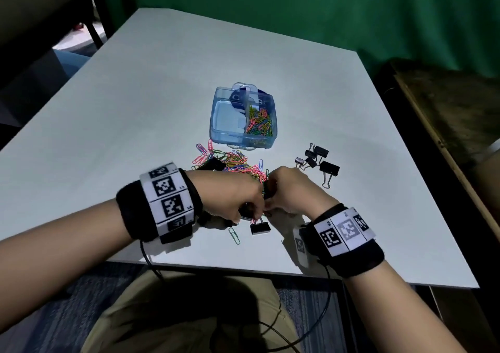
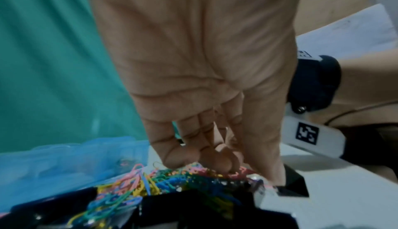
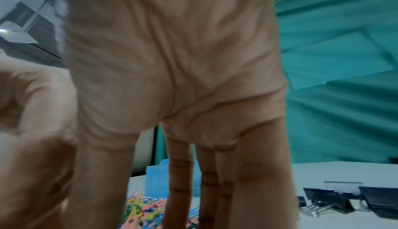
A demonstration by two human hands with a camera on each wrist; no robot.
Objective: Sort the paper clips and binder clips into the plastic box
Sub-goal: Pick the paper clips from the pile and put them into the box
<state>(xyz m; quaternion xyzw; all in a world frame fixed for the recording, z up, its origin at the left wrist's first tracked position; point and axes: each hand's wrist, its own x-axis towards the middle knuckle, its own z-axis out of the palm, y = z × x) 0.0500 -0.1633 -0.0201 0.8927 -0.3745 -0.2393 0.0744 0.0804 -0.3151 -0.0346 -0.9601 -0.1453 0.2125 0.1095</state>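
The blue plastic box (image 1: 220, 109) stands mid-table; its right compartment holds coloured paper clips (image 1: 259, 125), its left one looks bare. A pile of paper clips (image 1: 235, 161) lies in front of it. My left hand (image 1: 257, 203) reaches into the pile's near edge. Its curled fingers (image 2: 217, 161) grip a tangle of paper clips (image 2: 193, 173), and the thumb sits against a black binder clip (image 2: 293, 181). My right hand (image 1: 270, 195) meets it there, with long fingers (image 3: 181, 173) pointing down into the pile. Their tips are hidden.
Several black binder clips (image 1: 320, 161) lie to the right of the pile. One binder clip (image 1: 260, 228) and a green paper clip (image 1: 234, 235) lie near the table's front edge (image 1: 243, 268). A green curtain hangs behind the table.
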